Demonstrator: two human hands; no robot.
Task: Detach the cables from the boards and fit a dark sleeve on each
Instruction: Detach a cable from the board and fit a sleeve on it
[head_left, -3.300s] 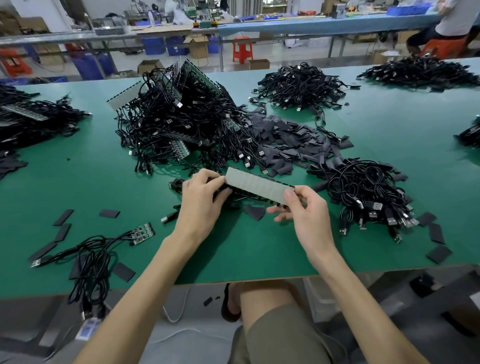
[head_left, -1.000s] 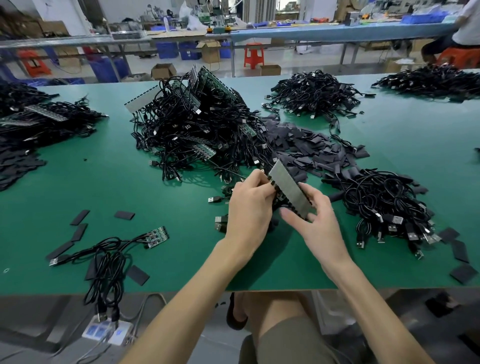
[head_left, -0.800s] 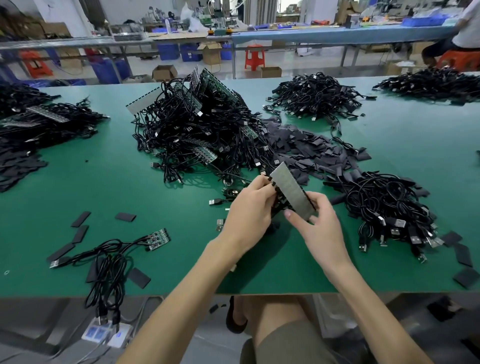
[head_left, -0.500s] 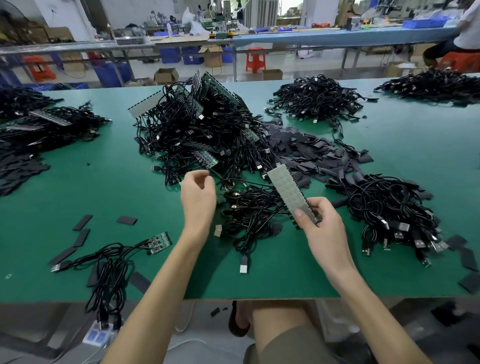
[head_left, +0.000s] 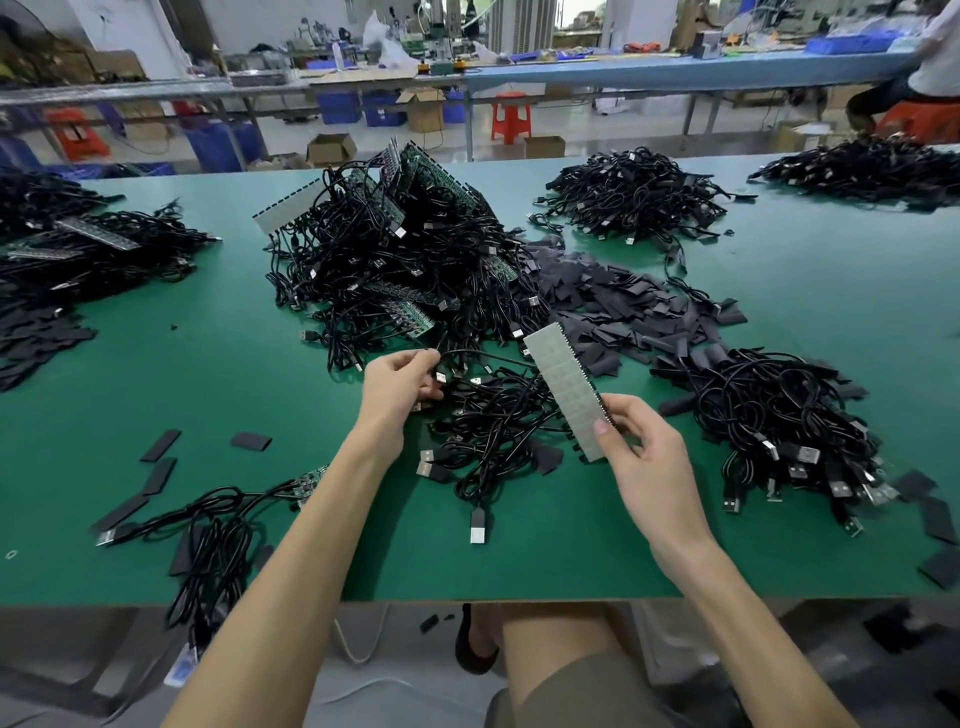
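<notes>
My left hand (head_left: 397, 387) pinches one thin black cable (head_left: 484, 355), limp and light, best taken near its end. The other cables lie tangled on the green table (head_left: 249, 374) between my hands. My right hand (head_left: 647, 457) grips the long pale board strip (head_left: 566, 389) by its lower end. It looks stiff and probably brittle.

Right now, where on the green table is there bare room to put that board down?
Bare green lies between the left cable heap and the big middle pile, and right of the sleeves. Between the left hand and right hand, loose cables crowd it.
</notes>
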